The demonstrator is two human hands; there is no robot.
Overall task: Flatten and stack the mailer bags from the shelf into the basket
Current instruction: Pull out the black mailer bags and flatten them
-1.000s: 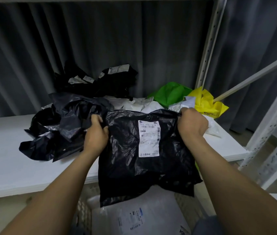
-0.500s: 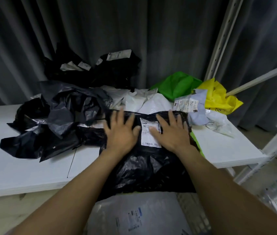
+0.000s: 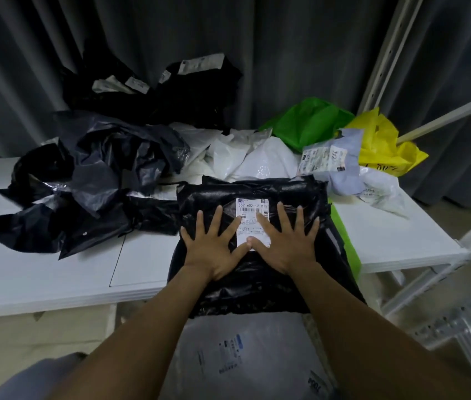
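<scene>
Since 0.5 s ago my left hand [image 3: 214,246] & right hand [image 3: 286,243] slid toward the white shelf [image 3: 55,269] front edge, fingers [image 3: 218,216] splayed flat, gripping nothing. Crinkled black plastic mailer bag [image 3: 260,194] overhangs that edge, approx flat; I reckon basket drop's next.

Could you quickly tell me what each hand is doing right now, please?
Left hand: open, pressing flat on the black mailer bag.
Right hand: open, pressing it too.
</scene>
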